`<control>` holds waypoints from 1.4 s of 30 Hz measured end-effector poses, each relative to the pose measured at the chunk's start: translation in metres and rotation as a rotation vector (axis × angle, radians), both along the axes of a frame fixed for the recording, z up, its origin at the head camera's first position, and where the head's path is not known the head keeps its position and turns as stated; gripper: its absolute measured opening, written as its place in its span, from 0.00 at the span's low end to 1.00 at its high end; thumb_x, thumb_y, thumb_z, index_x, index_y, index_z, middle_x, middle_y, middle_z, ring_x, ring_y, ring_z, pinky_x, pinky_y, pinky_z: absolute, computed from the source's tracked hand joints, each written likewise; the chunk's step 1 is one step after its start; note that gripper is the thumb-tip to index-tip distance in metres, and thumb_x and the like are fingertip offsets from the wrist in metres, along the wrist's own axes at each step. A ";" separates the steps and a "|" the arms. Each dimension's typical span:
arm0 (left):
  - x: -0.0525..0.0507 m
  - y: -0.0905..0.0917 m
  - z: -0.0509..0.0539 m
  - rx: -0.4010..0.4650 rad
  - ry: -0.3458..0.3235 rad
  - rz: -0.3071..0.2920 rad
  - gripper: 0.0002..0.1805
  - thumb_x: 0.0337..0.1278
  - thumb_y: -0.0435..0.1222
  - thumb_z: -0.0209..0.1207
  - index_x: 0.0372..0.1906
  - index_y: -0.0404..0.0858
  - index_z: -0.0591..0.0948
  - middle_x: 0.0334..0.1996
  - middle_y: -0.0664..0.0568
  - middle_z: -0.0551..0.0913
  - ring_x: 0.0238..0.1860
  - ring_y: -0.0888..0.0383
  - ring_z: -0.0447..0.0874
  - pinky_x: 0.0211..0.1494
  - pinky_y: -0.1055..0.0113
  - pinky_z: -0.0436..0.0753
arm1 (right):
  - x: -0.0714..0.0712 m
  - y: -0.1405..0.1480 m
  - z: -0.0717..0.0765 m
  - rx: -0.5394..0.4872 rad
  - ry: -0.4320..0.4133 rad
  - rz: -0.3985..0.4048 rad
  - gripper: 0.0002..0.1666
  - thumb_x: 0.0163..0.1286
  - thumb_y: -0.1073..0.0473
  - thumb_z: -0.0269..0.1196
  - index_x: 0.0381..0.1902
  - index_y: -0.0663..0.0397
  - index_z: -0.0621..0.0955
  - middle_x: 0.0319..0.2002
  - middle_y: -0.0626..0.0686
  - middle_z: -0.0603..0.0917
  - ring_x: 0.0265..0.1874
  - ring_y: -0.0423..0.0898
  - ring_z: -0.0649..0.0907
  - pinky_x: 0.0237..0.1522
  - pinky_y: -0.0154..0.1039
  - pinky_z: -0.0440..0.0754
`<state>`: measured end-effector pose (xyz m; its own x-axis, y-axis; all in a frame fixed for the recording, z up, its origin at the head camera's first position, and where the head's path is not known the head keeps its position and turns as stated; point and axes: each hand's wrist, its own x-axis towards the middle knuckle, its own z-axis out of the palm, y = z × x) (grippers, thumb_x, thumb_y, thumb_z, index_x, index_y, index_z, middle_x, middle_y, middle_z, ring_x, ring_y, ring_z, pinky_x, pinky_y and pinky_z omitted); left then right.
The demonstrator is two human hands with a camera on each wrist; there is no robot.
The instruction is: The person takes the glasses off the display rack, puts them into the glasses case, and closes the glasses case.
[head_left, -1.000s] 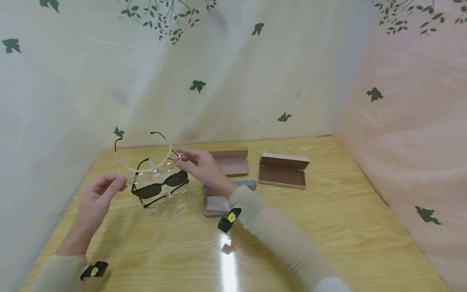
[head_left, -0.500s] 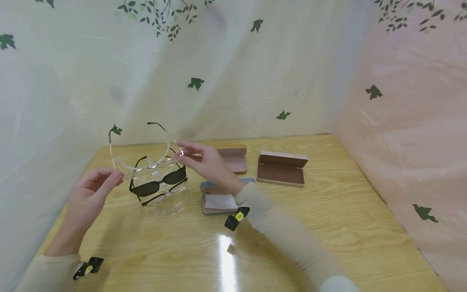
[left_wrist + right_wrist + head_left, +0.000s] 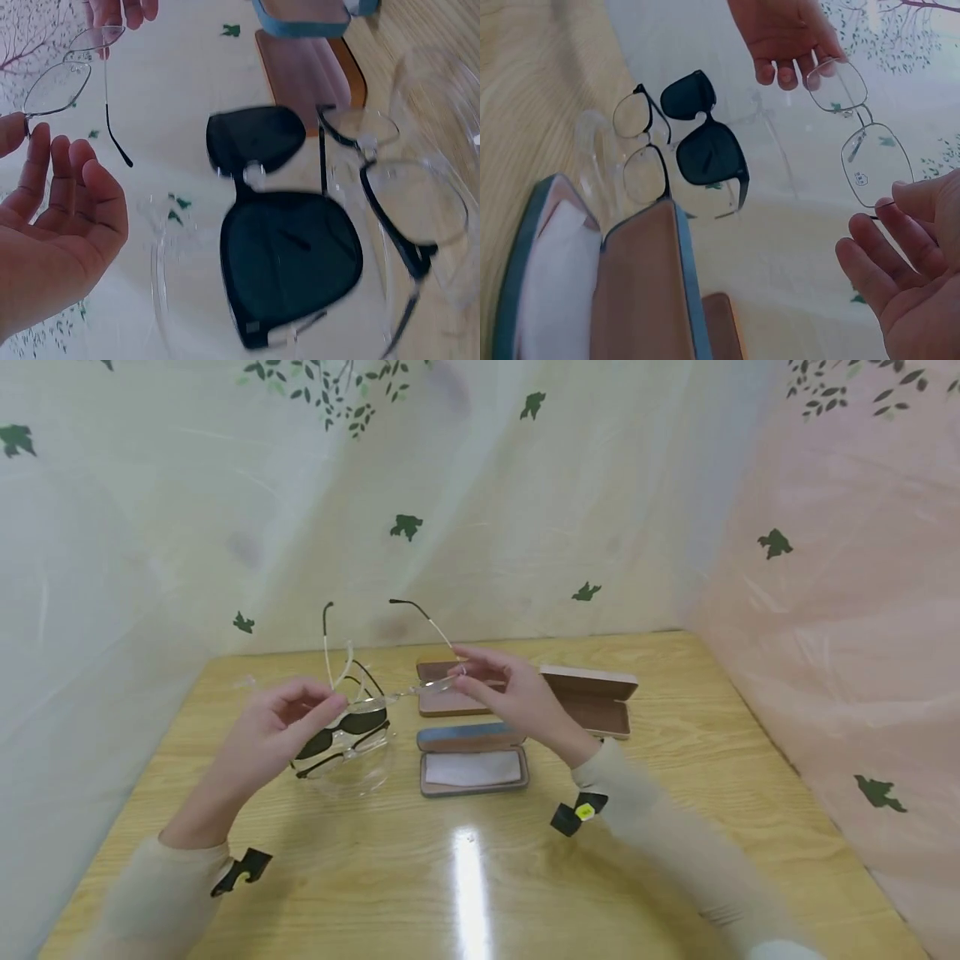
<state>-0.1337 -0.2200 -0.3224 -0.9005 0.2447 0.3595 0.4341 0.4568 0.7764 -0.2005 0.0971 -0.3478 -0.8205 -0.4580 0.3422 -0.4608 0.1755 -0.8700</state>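
A pair of thin metal-rimmed glasses (image 3: 408,692) with clear lenses is held up above the table, temples unfolded and pointing away with dark tips. My left hand (image 3: 277,735) pinches its left corner between thumb and finger. At the opposite corner, near the hinge, my right hand (image 3: 517,697) pinches the frame. Behind and below the left hand stands a clear display stand (image 3: 348,667), partly hidden. On it rest black sunglasses (image 3: 292,247) and, lower, dark half-rimmed glasses (image 3: 646,172).
A blue glasses case (image 3: 471,739) lies open with a white cloth (image 3: 472,768) inside. Behind it is an open orange case (image 3: 433,702), pinkish inside. An open pale case (image 3: 592,681) stands right, partly behind the right hand. A patterned curtain (image 3: 480,510) borders the wooden table.
Both hands have lifted the metal-rimmed glasses off the stand and carried them right, toward the cases. The sunglasses and half-rimmed glasses stay on the stand.
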 end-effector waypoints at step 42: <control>-0.023 0.074 -0.040 -0.013 -0.107 -0.240 0.07 0.74 0.39 0.59 0.47 0.41 0.83 0.37 0.49 0.86 0.36 0.53 0.82 0.37 0.63 0.83 | 0.039 0.097 -0.023 -0.006 -0.295 -0.019 0.21 0.72 0.60 0.67 0.60 0.60 0.81 0.51 0.59 0.86 0.48 0.53 0.88 0.52 0.42 0.85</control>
<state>-0.1563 -0.1460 -0.3628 -0.8490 0.4596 0.2608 0.4467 0.3606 0.8188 -0.1616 0.1945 -0.3707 -0.8931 -0.4406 0.0905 -0.1846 0.1755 -0.9670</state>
